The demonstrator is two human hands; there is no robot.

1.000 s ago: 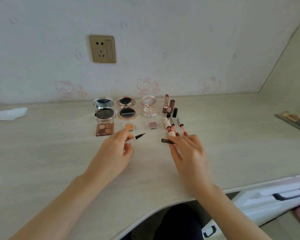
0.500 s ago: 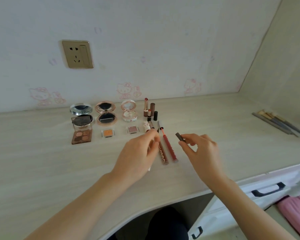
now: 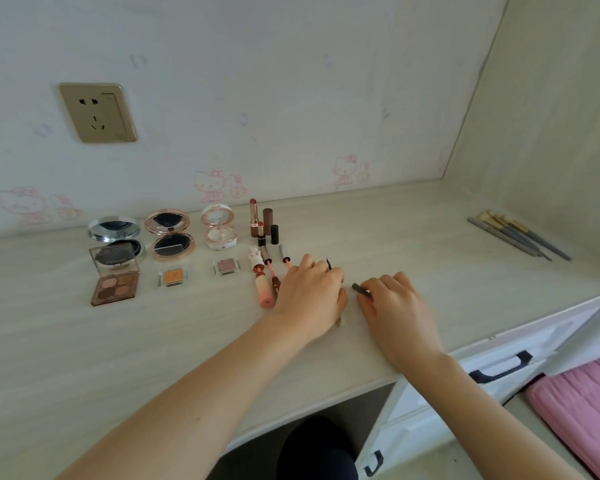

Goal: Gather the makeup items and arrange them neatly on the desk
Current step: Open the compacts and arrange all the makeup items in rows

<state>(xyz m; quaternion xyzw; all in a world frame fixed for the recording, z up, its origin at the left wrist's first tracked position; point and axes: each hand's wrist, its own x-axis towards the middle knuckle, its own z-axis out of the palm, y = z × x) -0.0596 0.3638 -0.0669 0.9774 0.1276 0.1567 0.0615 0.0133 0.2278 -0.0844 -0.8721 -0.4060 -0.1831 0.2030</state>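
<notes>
Nearest, we log our right hand (image 3: 397, 306) pinching a dark cap (image 3: 360, 289) and our left hand (image 3: 310, 294) gripping an uncapped liner pen (image 3: 329, 265), seemingly to lay them beside the lip glosses (image 3: 267, 282), compacts (image 3: 168, 235) ranged behind on the desk (image 3: 430, 244).

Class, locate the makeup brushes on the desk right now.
In the head view, the makeup brushes lie far right on the desk, near the side wall, apart from the arranged cosmetics.

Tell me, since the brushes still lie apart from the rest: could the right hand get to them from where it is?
Probably yes. The brushes lie on bare desk to the right, with nothing between them and the right hand, but its fingers already hold a small dark cap.
</notes>
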